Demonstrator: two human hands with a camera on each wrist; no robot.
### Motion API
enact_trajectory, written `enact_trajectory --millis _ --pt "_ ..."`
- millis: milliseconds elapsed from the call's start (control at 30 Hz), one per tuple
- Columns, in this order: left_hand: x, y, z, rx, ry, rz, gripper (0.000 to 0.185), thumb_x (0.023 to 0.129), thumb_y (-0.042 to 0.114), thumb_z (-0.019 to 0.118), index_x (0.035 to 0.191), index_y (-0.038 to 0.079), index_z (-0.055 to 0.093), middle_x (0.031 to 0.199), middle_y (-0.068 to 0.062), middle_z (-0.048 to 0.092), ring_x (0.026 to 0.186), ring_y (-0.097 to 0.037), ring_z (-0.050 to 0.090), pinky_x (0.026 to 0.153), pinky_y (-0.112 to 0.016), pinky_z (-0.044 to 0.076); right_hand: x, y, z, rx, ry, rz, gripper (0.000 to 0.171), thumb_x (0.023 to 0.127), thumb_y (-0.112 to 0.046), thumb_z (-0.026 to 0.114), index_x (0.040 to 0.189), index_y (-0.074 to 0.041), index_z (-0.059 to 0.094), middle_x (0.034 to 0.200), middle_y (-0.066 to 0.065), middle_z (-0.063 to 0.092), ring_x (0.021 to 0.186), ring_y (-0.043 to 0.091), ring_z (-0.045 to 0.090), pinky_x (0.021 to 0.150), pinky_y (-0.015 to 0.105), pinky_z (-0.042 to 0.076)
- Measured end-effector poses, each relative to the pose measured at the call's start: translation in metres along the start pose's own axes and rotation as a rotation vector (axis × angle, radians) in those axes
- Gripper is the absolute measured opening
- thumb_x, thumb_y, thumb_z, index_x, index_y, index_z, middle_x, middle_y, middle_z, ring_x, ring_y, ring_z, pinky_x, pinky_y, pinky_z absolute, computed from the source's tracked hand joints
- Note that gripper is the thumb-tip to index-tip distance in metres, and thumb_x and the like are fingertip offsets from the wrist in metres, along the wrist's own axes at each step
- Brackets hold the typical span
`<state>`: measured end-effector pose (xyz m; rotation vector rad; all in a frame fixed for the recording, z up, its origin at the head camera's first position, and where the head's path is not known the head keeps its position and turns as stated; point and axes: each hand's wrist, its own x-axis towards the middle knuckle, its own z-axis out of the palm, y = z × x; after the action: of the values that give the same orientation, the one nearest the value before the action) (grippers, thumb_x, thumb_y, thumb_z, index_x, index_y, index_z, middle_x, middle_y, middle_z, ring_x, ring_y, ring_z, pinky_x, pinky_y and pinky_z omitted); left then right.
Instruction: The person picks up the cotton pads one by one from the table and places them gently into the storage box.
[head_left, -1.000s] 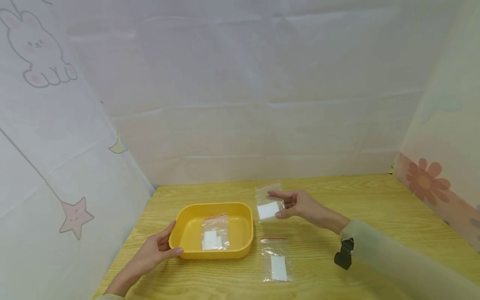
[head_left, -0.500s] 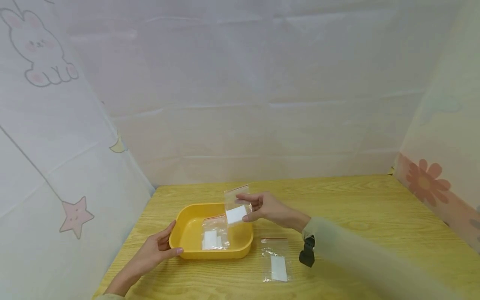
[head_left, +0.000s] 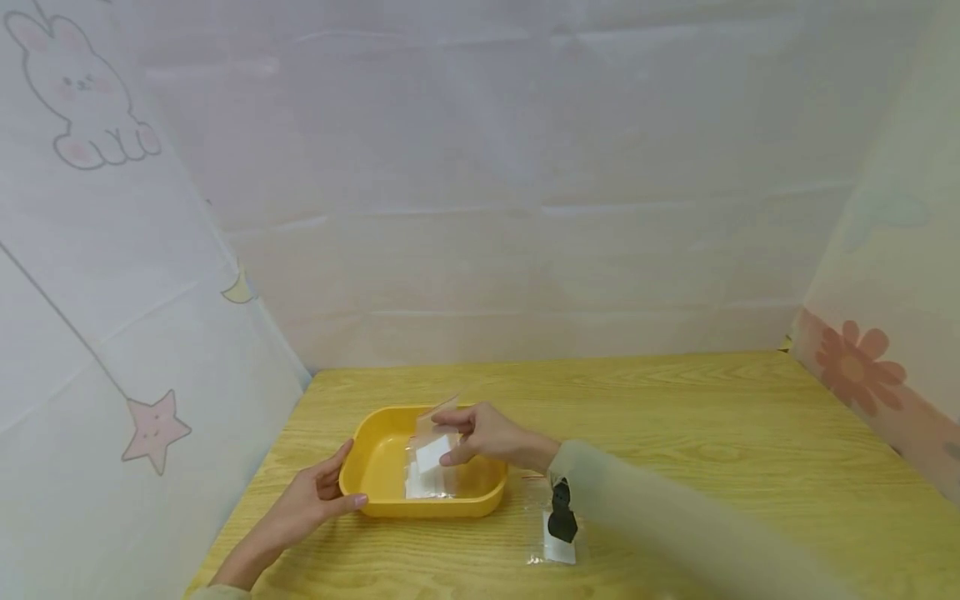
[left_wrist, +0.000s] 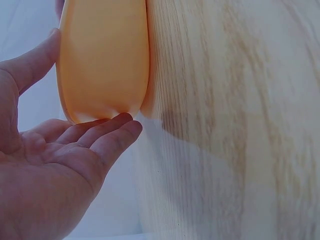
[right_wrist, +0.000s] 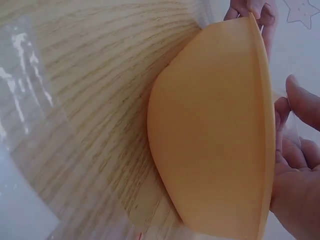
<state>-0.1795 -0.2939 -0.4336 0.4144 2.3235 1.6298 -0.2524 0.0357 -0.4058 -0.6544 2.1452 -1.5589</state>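
A yellow plastic tray [head_left: 378,467] stands on the wooden table, and my left hand [head_left: 303,508] holds its left end, thumb at the front rim and fingers along the side. In the left wrist view the fingertips of that hand [left_wrist: 75,160] lie against the tray wall [left_wrist: 105,55]. Over the tray, my right hand [head_left: 487,435] pinches a clear zip bag [head_left: 433,454] with a white piece inside. Beneath it, partly covered, another zip bag [head_left: 414,490] lies in the tray. In the right wrist view the tray's side [right_wrist: 215,125] hides part of my right hand [right_wrist: 302,160].
Another zip bag [head_left: 558,548] with a white piece lies on the table [head_left: 675,417] right of the tray, partly behind the black strap buckle [head_left: 562,512] hanging at my right sleeve. Printed white sheets [head_left: 480,208] wall off the back and sides.
My right hand has carried its zip bag left and down, from beside the tray to over the bag lying inside. My left hand has stayed on the tray.
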Motion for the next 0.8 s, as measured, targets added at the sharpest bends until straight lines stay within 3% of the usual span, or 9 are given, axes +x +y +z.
enact_trajectory --millis 100,200,467,567,700,800 --pt "0.000 0.000 0.000 -0.002 -0.003 -0.006 0.095 0.101 0.014 0.075 0.165 -0.008 0.008 0.163 -0.037 0.021 0.139 -0.049 0.048 0.098 -0.033 0.057 0.003 0.000 0.007 -0.003 0.022 0.028 0.067 0.084 -0.004 0.089 0.146 -0.006 0.064 0.142 0.007 0.067 0.112 0.023 0.062 0.076 0.024 0.052" --pt "0.000 0.000 -0.001 0.000 0.004 -0.022 0.095 0.101 0.016 0.075 0.166 -0.006 0.008 0.164 -0.035 0.022 0.140 -0.048 0.047 0.098 -0.032 0.056 0.005 -0.001 0.014 0.002 0.036 0.052 0.066 0.083 -0.002 0.090 0.144 -0.005 0.066 0.138 0.008 0.069 0.137 0.031 0.055 0.087 0.028 0.059" --pt "-0.001 0.001 -0.001 0.009 0.015 -0.038 0.096 0.101 0.017 0.075 0.166 -0.005 0.008 0.165 -0.033 0.019 0.141 -0.048 0.046 0.099 -0.032 0.056 0.010 0.002 0.026 -0.053 0.035 0.068 0.064 0.079 0.005 0.091 0.139 0.002 0.068 0.137 0.013 0.069 0.132 0.031 0.060 0.076 0.028 0.062" --pt "-0.001 0.001 -0.001 0.009 0.015 -0.043 0.097 0.101 0.018 0.076 0.166 -0.005 0.008 0.165 -0.033 0.019 0.141 -0.048 0.046 0.099 -0.032 0.056 0.009 0.001 0.029 -0.072 0.047 0.080 0.064 0.079 0.005 0.091 0.139 0.002 0.068 0.138 0.012 0.068 0.132 0.032 0.059 0.084 0.031 0.062" --pt "0.000 0.001 0.000 0.010 0.016 -0.048 0.097 0.100 0.018 0.076 0.166 -0.005 0.009 0.165 -0.034 0.020 0.140 -0.047 0.048 0.099 -0.032 0.056 0.009 0.001 0.030 -0.108 0.064 0.095 0.064 0.078 0.004 0.091 0.138 0.001 0.069 0.138 0.010 0.069 0.132 0.033 0.059 0.105 0.042 0.054" --pt "0.001 0.000 0.000 0.014 0.020 -0.046 0.097 0.100 0.018 0.077 0.166 -0.005 0.009 0.165 -0.034 0.021 0.140 -0.047 0.049 0.098 -0.032 0.057 0.009 0.000 0.031 -0.141 0.071 0.110 0.063 0.078 0.002 0.092 0.138 -0.001 0.070 0.139 0.009 0.068 0.132 0.034 0.059 0.109 0.046 0.050"
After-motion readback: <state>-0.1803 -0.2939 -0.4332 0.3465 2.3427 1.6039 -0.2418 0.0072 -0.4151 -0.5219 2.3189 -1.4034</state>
